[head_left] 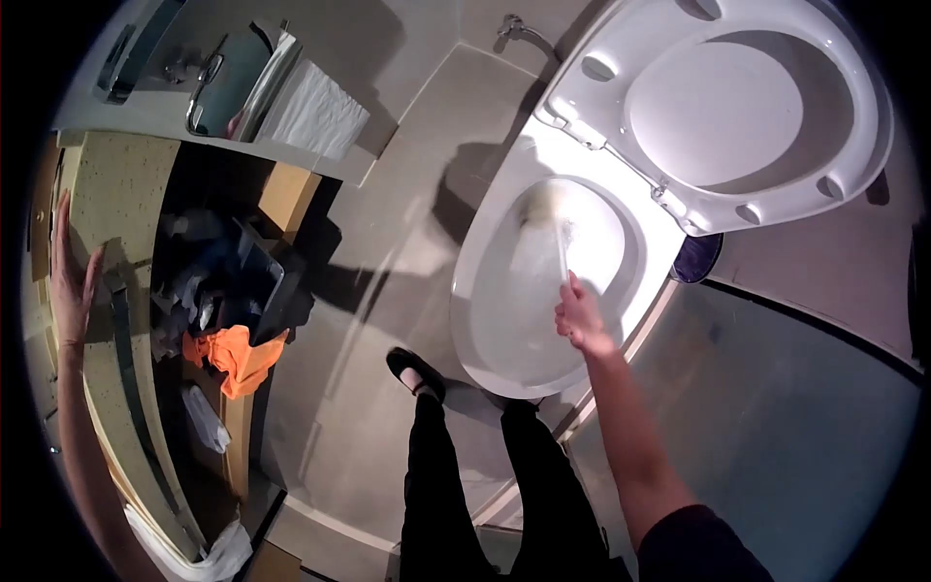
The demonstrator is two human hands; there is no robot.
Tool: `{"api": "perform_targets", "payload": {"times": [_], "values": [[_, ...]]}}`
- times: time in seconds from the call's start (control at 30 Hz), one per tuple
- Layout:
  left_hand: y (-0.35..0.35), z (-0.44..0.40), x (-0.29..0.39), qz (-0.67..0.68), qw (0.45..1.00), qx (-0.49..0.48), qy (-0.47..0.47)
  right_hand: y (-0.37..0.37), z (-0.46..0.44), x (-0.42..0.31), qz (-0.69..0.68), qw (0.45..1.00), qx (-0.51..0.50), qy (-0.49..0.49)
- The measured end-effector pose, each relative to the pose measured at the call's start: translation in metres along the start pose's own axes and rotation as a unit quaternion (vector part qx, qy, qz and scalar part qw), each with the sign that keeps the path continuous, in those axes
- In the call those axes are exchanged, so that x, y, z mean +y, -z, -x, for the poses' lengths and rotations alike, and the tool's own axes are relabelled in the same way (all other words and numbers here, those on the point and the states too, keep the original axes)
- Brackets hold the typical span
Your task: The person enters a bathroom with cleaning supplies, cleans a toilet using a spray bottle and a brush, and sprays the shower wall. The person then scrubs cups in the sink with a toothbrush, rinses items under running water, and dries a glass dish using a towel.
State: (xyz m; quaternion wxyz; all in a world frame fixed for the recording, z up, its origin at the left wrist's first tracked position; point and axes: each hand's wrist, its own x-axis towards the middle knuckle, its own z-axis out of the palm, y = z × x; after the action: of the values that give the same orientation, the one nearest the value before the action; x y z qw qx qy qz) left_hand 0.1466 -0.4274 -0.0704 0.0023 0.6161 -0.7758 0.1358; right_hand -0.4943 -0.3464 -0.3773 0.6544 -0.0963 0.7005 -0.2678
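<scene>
My right hand (579,315) is closed around the white handle of a toilet brush (562,250). The brush reaches into the bowl of a white toilet (477,291), and its blurred, brownish head is against the bowl's far inner part. Behind the bowl, the toilet seat (858,126) is raised together with the lid. At the far left, my left hand (74,286) rests on the pale speckled face of a cabinet (121,194), thumb apart from the fingers, holding nothing.
Inside the open cabinet lie an orange cloth (238,361), a white bottle-like item (205,419) and dark clutter. A roll of paper (315,112) hangs above it. Beside the toilet stands a small dark bin (698,258). My legs stand on the tiled floor (330,388).
</scene>
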Motion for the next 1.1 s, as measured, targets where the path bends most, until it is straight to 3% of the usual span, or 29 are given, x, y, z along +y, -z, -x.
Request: {"api": "perform_targets", "payload": {"times": [0.03, 0.1, 0.13, 0.17, 0.33, 0.4, 0.43, 0.5, 0.53, 0.57, 0.6, 0.63, 0.67, 0.7, 0.73, 0.8, 0.87, 0.9, 1.0, 1.07, 1.1], "values": [[-0.001, -0.001, -0.005, -0.011, 1.0, 0.002, -0.01, 0.0, -0.017, -0.001, 0.026, 0.998, 0.036, -0.049], [-0.001, 0.001, 0.001, -0.012, 1.0, -0.002, -0.001, 0.014, -0.036, 0.014, 0.315, 0.943, 0.105, 0.025], [0.0, 0.001, -0.003, -0.026, 1.0, 0.006, -0.008, 0.018, -0.063, 0.022, 0.447, 0.882, 0.132, 0.071], [-0.002, 0.002, -0.007, -0.035, 0.999, 0.004, -0.018, 0.04, -0.099, 0.056, 0.608, 0.751, 0.135, 0.218], [-0.006, 0.002, -0.015, -0.07, 0.997, 0.004, -0.044, 0.034, 0.033, 0.106, 0.532, 0.825, 0.035, 0.186], [-0.001, 0.002, -0.012, -0.066, 0.997, 0.003, -0.038, 0.025, 0.098, 0.105, 0.524, 0.828, -0.026, 0.199], [0.0, 0.0, -0.011, -0.064, 0.997, 0.003, -0.036, 0.015, 0.107, 0.088, 0.505, 0.849, -0.034, 0.151], [0.003, -0.002, -0.008, -0.06, 0.998, 0.001, -0.035, -0.005, 0.109, 0.058, 0.46, 0.885, -0.051, 0.054], [0.006, -0.002, -0.007, -0.059, 0.998, 0.0, -0.037, 0.016, 0.065, 0.078, 0.494, 0.843, -0.038, 0.21], [0.007, -0.002, -0.004, -0.056, 0.998, -0.002, -0.037, 0.014, 0.038, 0.062, 0.474, 0.874, -0.004, 0.104], [0.008, -0.002, -0.002, -0.056, 0.998, -0.002, -0.037, 0.003, 0.021, 0.034, 0.321, 0.944, 0.023, 0.069], [0.008, -0.003, 0.0, -0.055, 0.998, -0.003, -0.036, 0.016, -0.036, 0.038, 0.247, 0.962, 0.035, 0.109], [0.009, -0.004, 0.003, -0.053, 0.998, -0.003, -0.038, 0.012, -0.04, 0.007, 0.152, 0.988, 0.023, 0.0], [0.009, -0.006, 0.006, -0.052, 0.998, -0.004, -0.038, 0.031, -0.08, 0.001, 0.231, 0.971, 0.007, -0.055], [0.011, -0.005, 0.01, -0.053, 0.998, -0.005, -0.037, 0.033, -0.098, 0.016, 0.371, 0.927, 0.038, 0.031], [0.015, -0.004, 0.026, -0.045, 0.998, -0.012, -0.039, 0.044, -0.116, 0.06, 0.615, 0.759, 0.1, 0.19], [0.015, -0.009, 0.035, -0.032, 0.998, -0.02, -0.04, 0.041, -0.052, 0.106, 0.593, 0.739, 0.093, 0.307], [0.017, -0.008, 0.037, -0.027, 0.999, -0.022, -0.037, 0.024, 0.007, 0.095, 0.617, 0.761, 0.066, 0.188], [0.015, -0.009, 0.024, -0.024, 0.998, -0.012, -0.064, 0.021, 0.099, 0.114, 0.6, 0.775, -0.047, 0.195], [0.016, -0.004, 0.023, -0.06, 0.995, 0.008, -0.081, 0.012, 0.088, 0.095, 0.717, 0.658, -0.06, 0.221], [0.014, -0.004, 0.019, -0.054, 0.995, 0.014, -0.088, 0.016, 0.066, 0.074, 0.745, 0.592, -0.018, 0.306]]}}
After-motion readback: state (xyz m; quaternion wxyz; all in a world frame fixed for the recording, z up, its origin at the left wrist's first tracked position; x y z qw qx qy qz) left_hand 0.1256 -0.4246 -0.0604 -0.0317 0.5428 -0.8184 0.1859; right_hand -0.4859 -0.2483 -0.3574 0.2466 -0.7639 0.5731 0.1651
